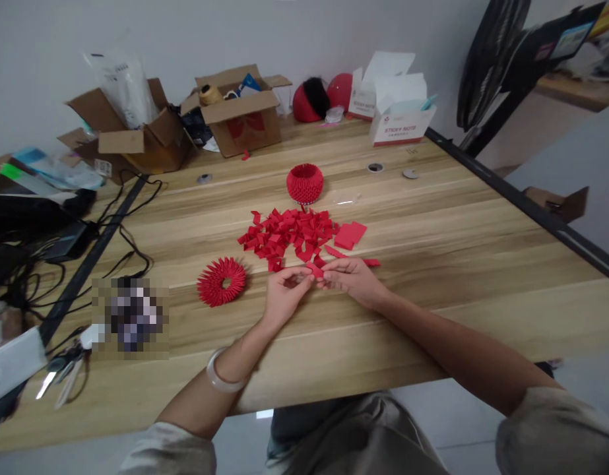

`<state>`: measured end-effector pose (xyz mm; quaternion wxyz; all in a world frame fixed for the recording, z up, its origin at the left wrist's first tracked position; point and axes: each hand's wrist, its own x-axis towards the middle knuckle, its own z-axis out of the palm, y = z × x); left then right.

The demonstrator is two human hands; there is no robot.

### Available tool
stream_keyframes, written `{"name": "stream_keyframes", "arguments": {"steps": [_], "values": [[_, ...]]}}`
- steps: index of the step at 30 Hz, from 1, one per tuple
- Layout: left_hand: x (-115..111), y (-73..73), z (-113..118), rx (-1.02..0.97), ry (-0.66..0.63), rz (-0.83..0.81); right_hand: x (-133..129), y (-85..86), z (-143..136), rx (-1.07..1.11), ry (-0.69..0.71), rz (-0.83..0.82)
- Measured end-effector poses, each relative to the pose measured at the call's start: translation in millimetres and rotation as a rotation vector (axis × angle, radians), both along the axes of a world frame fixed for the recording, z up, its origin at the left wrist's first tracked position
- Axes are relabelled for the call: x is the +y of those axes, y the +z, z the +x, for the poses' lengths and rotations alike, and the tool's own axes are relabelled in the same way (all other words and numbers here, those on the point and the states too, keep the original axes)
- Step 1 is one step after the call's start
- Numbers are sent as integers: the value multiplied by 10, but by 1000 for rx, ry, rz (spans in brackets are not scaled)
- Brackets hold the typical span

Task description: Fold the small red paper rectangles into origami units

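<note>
Between my two hands is a small red paper piece (315, 269), pinched from both sides. My left hand (288, 290) grips its left end with thumb and fingers; a pale bangle (219, 375) circles that wrist. My right hand (351, 278) pinches the right end. Just beyond lies a loose pile of folded red paper pieces (289, 231). Flat red paper sheets (350, 235) rest at the pile's right side. Left of my hands sits a spiky ring of red folded paper (222, 282). Behind the pile stands a round red bowl-shaped paper piece (305, 183).
Cardboard boxes (242, 119) and white sticky note boxes (402, 119) line the back of the wooden table (433, 211). Black cables (121, 231) and keys (69, 366) lie at the left. A black fan (492, 66) stands at the back right.
</note>
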<state>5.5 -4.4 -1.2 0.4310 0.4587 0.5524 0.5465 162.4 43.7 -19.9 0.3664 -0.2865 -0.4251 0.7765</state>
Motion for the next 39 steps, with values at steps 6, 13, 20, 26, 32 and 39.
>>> {"name": "stream_keyframes", "arguments": {"steps": [6,13,20,26,32,39], "values": [[-8,-21,1,68,3,56,-17,52,8,-139,0,106],[-23,-40,1,138,-25,99,-20,97,1,-238,-33,159],[-26,-20,-2,171,-36,110,-5,87,6,-252,-37,160],[-10,-29,-17,141,-29,79,10,67,28,-218,5,150],[-3,-35,-12,37,-34,28,17,32,39,-141,64,95],[-17,-46,-9,98,-39,58,-10,85,9,-221,-14,123]]}}
